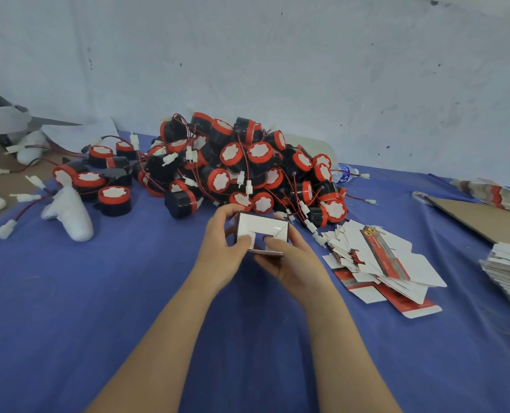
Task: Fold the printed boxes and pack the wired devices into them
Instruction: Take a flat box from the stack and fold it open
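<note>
Found half-folded box (261, 228) at centre, white inner face up, gripped on its left side by left hand (221, 248), thumb on a flap; pinched at right and underneath by right hand (292, 260). Logged pile of black-and-red wired devices (241, 165) just beyond, on blue cloth (128, 293). Recorded heap of flat printed boxes (382, 263) right of the hands: red-grey print, yellow emblem, lettering too small to read. Noted water bottle (341, 172) behind the pile, label unreadable.
</note>
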`<state>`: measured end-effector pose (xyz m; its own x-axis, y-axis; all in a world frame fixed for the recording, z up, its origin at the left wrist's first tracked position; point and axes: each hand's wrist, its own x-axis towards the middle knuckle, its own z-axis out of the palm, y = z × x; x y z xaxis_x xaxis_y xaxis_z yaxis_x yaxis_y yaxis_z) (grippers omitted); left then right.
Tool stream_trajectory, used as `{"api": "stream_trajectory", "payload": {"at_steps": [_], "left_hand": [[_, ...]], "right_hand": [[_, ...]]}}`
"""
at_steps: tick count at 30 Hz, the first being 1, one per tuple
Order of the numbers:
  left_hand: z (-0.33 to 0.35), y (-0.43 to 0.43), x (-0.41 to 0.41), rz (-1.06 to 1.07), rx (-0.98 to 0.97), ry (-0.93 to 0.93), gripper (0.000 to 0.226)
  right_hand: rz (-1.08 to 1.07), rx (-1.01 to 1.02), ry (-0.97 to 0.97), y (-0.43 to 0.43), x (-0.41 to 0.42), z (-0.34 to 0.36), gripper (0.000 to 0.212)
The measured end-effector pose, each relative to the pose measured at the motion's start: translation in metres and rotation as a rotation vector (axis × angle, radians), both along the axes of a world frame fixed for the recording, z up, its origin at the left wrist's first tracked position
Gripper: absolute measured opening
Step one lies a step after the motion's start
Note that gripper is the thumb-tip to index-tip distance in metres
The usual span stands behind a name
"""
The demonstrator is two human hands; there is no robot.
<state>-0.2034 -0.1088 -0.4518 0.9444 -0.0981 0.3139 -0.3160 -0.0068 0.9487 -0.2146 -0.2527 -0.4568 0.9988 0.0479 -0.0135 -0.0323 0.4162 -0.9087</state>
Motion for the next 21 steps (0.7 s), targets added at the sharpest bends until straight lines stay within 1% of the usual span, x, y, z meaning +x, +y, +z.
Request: {"api": "stream_trajectory", "payload": {"at_steps": [2,3,4,5,7,8,10,12,14,15,16,18,19,21], "left_hand": [[0.002,-0.002,-0.002,0.038,0.074,-0.157,0.051],[0.003,-0.003,-0.003,0.046,0.118,-0.235,0.05],[0.003,-0.003,-0.003,0.04,0.152,-0.273,0.047],[0.002,-0.004,-0.004,0.021,0.167,-0.269,0.04],[-0.001,-0.004,-0.004,-0.039,0.163,-0.197,0.016],[-0.001,-0.004,-0.005,-0.051,0.176,-0.178,0.009],[-0.004,-0.004,-0.005,0.001,0.23,-0.194,0.011],[-0.007,-0.004,0.0,0.157,0.254,-0.209,0.014],[-0.007,-0.004,0.003,0.274,0.154,-0.137,0.018],[-0.007,-0.004,0.004,0.274,0.092,-0.079,0.027],[-0.008,-0.005,0.005,0.252,0.052,-0.025,0.04],[-0.009,-0.007,0.005,0.204,0.046,0.106,0.069],[-0.009,-0.009,0.005,0.193,0.052,0.159,0.074],[-0.01,-0.01,0.006,0.196,0.059,0.186,0.066]], "right_hand": [[-0.025,0.03,0.007,0.001,0.001,-0.001,0.036],[-0.037,0.045,0.012,0.001,0.002,-0.001,0.034],[-0.051,0.055,0.019,0.0,0.002,-0.001,0.032],[-0.062,0.059,0.023,0.0,0.003,-0.001,0.03],[-0.091,0.077,0.036,-0.002,0.002,0.0,0.028],[-0.102,0.084,0.042,-0.002,0.003,0.0,0.028],[-0.104,0.124,0.058,-0.001,0.003,0.0,0.027],[-0.042,0.222,0.076,0.004,0.001,0.003,0.02],[0.027,0.26,0.064,0.013,-0.001,0.007,0.035],[0.027,0.204,0.033,0.016,0.001,0.005,0.039],[-0.013,0.103,-0.005,0.021,0.003,0.002,0.039],[-0.159,-0.124,-0.041,0.03,0.004,-0.005,0.048],[-0.221,-0.193,-0.046,0.033,0.004,-0.008,0.051],[-0.285,-0.268,-0.056,0.037,0.005,-0.01,0.057]]}}
